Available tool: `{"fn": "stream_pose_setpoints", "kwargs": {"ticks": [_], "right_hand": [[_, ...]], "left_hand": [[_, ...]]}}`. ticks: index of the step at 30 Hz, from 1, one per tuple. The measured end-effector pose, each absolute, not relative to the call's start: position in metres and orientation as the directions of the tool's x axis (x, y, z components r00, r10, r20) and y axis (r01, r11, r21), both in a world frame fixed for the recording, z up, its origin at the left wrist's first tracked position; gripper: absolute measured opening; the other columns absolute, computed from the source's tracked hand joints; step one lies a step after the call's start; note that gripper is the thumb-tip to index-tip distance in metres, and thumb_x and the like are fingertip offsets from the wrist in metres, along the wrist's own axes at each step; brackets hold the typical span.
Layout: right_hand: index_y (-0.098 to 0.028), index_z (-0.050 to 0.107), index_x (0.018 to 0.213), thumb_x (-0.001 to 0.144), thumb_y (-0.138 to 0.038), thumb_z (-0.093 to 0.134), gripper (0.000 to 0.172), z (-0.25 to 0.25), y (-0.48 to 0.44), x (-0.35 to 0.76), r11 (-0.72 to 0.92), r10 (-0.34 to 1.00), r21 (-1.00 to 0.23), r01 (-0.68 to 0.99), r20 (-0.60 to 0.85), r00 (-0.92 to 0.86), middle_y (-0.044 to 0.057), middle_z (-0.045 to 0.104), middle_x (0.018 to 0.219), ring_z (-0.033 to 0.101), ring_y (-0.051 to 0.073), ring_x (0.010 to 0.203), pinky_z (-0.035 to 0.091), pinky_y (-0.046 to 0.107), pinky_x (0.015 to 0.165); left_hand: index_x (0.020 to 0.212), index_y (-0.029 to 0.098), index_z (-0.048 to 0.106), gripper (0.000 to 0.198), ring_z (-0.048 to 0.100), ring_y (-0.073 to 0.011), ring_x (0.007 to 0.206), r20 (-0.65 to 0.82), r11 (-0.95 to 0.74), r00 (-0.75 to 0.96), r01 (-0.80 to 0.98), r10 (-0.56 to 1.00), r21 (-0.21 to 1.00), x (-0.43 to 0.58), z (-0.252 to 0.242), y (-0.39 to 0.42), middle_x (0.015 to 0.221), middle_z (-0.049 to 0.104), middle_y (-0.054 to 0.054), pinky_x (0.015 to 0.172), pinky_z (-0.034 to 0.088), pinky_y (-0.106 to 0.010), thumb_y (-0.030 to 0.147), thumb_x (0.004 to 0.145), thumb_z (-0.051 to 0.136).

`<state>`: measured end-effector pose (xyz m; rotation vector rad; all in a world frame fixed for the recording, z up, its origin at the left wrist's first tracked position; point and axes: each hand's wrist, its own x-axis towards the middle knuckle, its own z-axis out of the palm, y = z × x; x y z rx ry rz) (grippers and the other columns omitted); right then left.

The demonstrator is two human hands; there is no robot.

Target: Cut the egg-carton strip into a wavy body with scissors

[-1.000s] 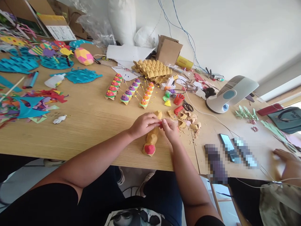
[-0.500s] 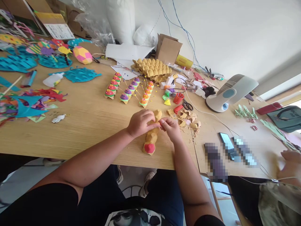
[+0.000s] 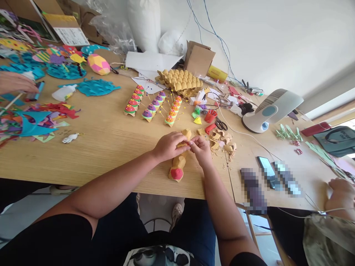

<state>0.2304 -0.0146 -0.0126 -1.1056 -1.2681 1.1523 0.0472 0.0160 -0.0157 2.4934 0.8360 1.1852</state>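
Over the middle of a tan egg-carton strip (image 3: 179, 161), my left hand (image 3: 170, 146) and my right hand (image 3: 201, 149) meet at the fingertips. A small reddish piece shows between them, mostly hidden by the fingers. Both hands are closed in a pinch on it. The strip lies on the table, and its near cup carries a red covering (image 3: 176, 173). Behind the hands stand three decorated carton strips: one red and green (image 3: 134, 100), one purple (image 3: 153, 106), one orange (image 3: 173, 111), with pins around them.
Carton scraps (image 3: 222, 140), black scissors (image 3: 221, 124) and a red cup (image 3: 210, 116) lie right of my hands. Farther right are a white fan (image 3: 269, 111) and phones (image 3: 266, 168). Another person's hand (image 3: 18, 82) reaches in at the left; another person's arm rests at the right.
My hands have drawn together at the fingertips, my left hand shifting slightly right. Another person's hand has come into view at the far left, over the markers.
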Motion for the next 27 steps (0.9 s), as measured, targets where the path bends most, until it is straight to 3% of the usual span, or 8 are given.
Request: {"fn": "stream_pose_setpoints", "kwargs": {"ticks": [7, 11, 14, 20, 24, 27], "right_hand": [[-0.021, 0.058, 0.079, 0.085, -0.063, 0.070, 0.043, -0.0101, -0.0172, 0.2300, 0.121, 0.991, -0.992, -0.020, 0.122, -0.059, -0.003, 0.060, 0.063, 0.051, 0.010, 0.057, 0.042, 0.025, 0.057], [-0.023, 0.062, 0.096, 0.085, -0.059, 0.072, 0.038, -0.0097, -0.0179, 0.2319, 0.133, 0.989, -0.987, -0.086, 0.137, -0.047, -0.004, 0.062, 0.067, 0.053, 0.011, 0.060, 0.043, 0.025, 0.059], [-0.024, 0.064, 0.103, 0.082, -0.053, 0.078, 0.038, -0.0102, -0.0182, 0.2324, 0.130, 0.984, -0.986, -0.106, 0.142, -0.107, -0.003, 0.065, 0.075, 0.058, 0.012, 0.067, 0.045, 0.025, 0.063], [-0.023, 0.067, 0.093, 0.077, -0.045, 0.084, 0.032, -0.0106, -0.0157, 0.2311, 0.110, 0.990, -0.985, -0.130, 0.121, -0.079, -0.002, 0.068, 0.077, 0.060, 0.012, 0.068, 0.047, 0.026, 0.063], [-0.023, 0.065, 0.087, 0.077, -0.045, 0.083, 0.030, -0.0106, -0.0138, 0.2327, 0.092, 0.996, -0.977, -0.194, 0.094, 0.000, -0.002, 0.068, 0.072, 0.057, 0.011, 0.063, 0.044, 0.025, 0.061], [-0.023, 0.064, 0.085, 0.077, -0.047, 0.082, 0.031, -0.0110, -0.0137, 0.2341, 0.076, 0.997, -0.971, -0.224, 0.076, 0.010, -0.002, 0.068, 0.071, 0.056, 0.010, 0.062, 0.043, 0.024, 0.061]], "left_hand": [[0.095, 0.019, 0.065, 0.019, 0.062, -0.0198, 0.083, 0.644, -0.811, 0.494, 0.387, 0.584, 0.439, 0.0480, -0.0150, 0.0156, 0.086, 0.068, -0.004, 0.076, 0.046, -0.032, 0.035, 0.101, 0.056], [0.095, 0.019, 0.065, 0.017, 0.062, -0.0191, 0.082, 0.677, -0.814, 0.453, 0.357, 0.581, 0.459, 0.0477, -0.0143, 0.0161, 0.085, 0.068, -0.004, 0.076, 0.046, -0.032, 0.030, 0.101, 0.054], [0.091, 0.019, 0.065, 0.018, 0.060, -0.0175, 0.079, 0.662, -0.791, 0.434, 0.334, 0.611, 0.512, 0.0474, -0.0149, 0.0173, 0.082, 0.067, -0.004, 0.075, 0.046, -0.031, 0.030, 0.101, 0.054], [0.091, 0.019, 0.068, 0.026, 0.064, -0.0171, 0.081, 0.570, -0.681, 0.402, 0.230, 0.717, 0.695, 0.0475, -0.0162, 0.0179, 0.086, 0.070, -0.004, 0.073, 0.049, -0.030, 0.039, 0.101, 0.054], [0.107, 0.019, 0.070, 0.031, 0.068, -0.0195, 0.095, 0.530, -0.606, 0.327, 0.201, 0.782, 0.770, 0.0467, -0.0154, 0.0166, 0.104, 0.074, -0.008, 0.080, 0.054, -0.031, 0.040, 0.104, 0.048], [0.119, 0.019, 0.067, 0.031, 0.069, -0.0196, 0.096, 0.558, -0.638, 0.332, 0.220, 0.761, 0.738, 0.0471, -0.0173, 0.0163, 0.108, 0.072, -0.009, 0.080, 0.055, -0.031, 0.040, 0.098, 0.059]]}}
